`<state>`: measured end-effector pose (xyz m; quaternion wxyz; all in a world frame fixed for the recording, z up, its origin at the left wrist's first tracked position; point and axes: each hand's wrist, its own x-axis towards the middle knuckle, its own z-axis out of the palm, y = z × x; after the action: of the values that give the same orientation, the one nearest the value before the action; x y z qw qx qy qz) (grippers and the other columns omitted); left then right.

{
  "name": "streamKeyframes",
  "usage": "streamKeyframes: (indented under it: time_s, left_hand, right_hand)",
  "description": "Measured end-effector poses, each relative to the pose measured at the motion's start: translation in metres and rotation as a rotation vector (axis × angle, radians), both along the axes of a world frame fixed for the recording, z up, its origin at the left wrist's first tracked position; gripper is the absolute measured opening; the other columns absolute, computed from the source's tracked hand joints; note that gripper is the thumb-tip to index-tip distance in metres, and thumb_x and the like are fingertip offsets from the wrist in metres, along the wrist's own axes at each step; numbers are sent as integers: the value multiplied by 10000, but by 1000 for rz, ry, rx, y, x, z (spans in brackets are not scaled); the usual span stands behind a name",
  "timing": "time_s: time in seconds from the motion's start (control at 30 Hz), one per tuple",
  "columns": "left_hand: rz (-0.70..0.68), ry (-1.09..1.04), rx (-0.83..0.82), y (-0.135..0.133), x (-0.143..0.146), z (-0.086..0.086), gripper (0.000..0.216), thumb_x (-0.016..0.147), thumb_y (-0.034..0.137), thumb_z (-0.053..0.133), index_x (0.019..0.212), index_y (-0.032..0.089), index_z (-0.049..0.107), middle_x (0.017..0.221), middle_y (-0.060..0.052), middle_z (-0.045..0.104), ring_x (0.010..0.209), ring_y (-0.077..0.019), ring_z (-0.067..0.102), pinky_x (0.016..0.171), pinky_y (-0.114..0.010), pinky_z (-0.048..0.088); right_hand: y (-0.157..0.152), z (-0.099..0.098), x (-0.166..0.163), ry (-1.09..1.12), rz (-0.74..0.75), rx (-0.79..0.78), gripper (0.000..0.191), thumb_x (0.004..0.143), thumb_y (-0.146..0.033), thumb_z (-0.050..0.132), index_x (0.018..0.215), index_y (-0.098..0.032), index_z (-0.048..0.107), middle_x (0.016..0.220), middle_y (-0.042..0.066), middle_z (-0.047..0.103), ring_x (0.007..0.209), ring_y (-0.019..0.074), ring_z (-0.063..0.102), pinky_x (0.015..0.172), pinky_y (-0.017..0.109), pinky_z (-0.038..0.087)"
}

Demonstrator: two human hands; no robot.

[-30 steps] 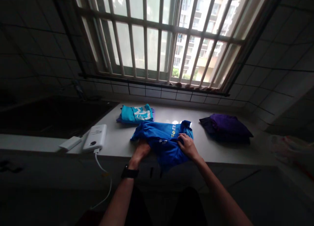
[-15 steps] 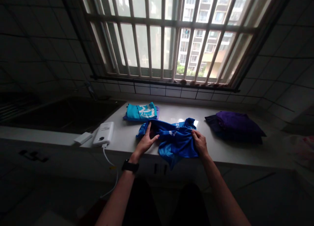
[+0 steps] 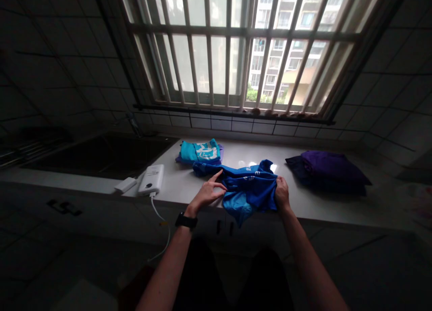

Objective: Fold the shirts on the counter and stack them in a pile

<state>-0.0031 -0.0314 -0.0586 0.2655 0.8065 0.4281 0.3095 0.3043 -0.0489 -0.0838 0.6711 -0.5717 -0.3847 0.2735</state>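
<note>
Taking the blue shirt as the clock's centre, a barred window (image 3: 241, 30) stands at 12 o'clock. The white counter (image 3: 182, 185) runs beneath it, with a dark sink (image 3: 101, 153) between 9 and 10. A stack of dark and purple clothes (image 3: 334, 167) sits between 2 and 3, apart from the shirt. The blue shirt (image 3: 259, 189) lies bunched on the counter, its paler flap hanging over the front edge near 7. Turquoise and lilac clothes (image 3: 200, 152) lie just beyond it at 10.

The right hand (image 3: 282, 194) is clamped on the shirt's 3 o'clock side. The left hand (image 3: 205, 194), between 8 and 9, has thumb and fingers spread at the cloth's edge. A power bank (image 3: 152, 176) rests at 9, its cable (image 3: 164, 214) dangling over the edge.

The overhanging flap could drag the shirt off if the right hand let go; loose left fingers could let creases set. A forearm catching the cable might pull the power bank down.
</note>
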Motion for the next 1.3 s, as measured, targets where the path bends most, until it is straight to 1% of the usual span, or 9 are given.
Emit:
streamKeyframes:
  time_s: [0.07, 0.2, 0.27, 0.4, 0.5, 0.63, 0.73, 0.87, 1.3]
  left_hand:
    - [-4, 64, 12, 1, 2, -1, 219, 838, 353, 668, 955, 231, 806, 1619, -51, 423, 1408, -298, 509, 1197, -420, 373]
    - [78, 116, 14, 4, 4, -5, 556, 810, 335, 697, 1350, 213, 646, 1459, -119, 609, 1345, -312, 564, 1168, -491, 390]
    - [94, 68, 7, 6, 4, -7, 632, 807, 317, 692, 1418, 199, 584, 1407, -132, 646, 1288, -300, 606, 1134, -469, 430]
    - [61, -93, -38, 5, 3, -6, 565, 816, 316, 681, 1366, 198, 624, 1185, -99, 728, 1089, -243, 689, 997, -393, 538]
    - [18, -107, -50, 3, 2, -3, 307, 828, 345, 676, 1094, 215, 758, 1072, -77, 718, 1009, -232, 691, 958, -392, 554]
    - [25, -37, 21, 2, 2, 0, 174, 817, 379, 702, 833, 233, 797, 1261, -103, 673, 1198, -289, 621, 1095, -455, 461]
    - [-13, 18, 13, 3, 2, -1, 205, 840, 412, 685, 886, 254, 806, 1451, -71, 604, 1329, -304, 546, 1159, -470, 393]
    - [-8, 80, 1, 4, 2, -6, 306, 838, 419, 692, 1071, 240, 779, 1406, -90, 651, 1352, -314, 538, 1181, -510, 352]
    - [108, -298, -21, 4, -3, -12, 439, 824, 366, 695, 1225, 188, 664, 1220, -87, 627, 1073, -216, 648, 899, -363, 577]
  right_hand:
    - [1, 0, 0, 12, 14, 4, 356, 822, -608, 551, 785, -255, 528, 681, -41, 503, 692, 182, 484, 697, 318, 395]
    - [1, 2, 0, 19, 58, 16, 366, 799, -614, 583, 764, -253, 540, 676, -39, 522, 702, 183, 493, 707, 318, 404]
    - [1, 3, -1, 13, 86, 29, 371, 791, -615, 593, 744, -250, 547, 671, -40, 526, 704, 181, 489, 712, 317, 406]
    - [0, 4, -1, 25, 98, 36, 370, 783, -606, 605, 729, -243, 564, 680, -38, 546, 718, 180, 496, 722, 314, 409]
    - [-1, 4, -1, 27, 98, 38, 367, 782, -600, 608, 726, -239, 569, 684, -36, 556, 719, 179, 493, 722, 310, 409]
    - [-2, 6, -1, 15, 98, 27, 383, 768, -620, 601, 722, -242, 563, 682, -35, 555, 711, 179, 494, 722, 312, 411]
    - [-3, 8, -2, 14, 94, 12, 397, 758, -640, 591, 722, -246, 553, 682, -32, 556, 712, 184, 500, 722, 314, 416]
    - [-3, 10, -2, 30, 95, 0, 388, 743, -630, 610, 725, -244, 567, 681, -32, 555, 717, 185, 503, 722, 314, 421]
    - [-4, 9, -3, 17, 126, 6, 368, 734, -608, 635, 730, -240, 615, 697, -13, 613, 761, 209, 538, 752, 318, 424]
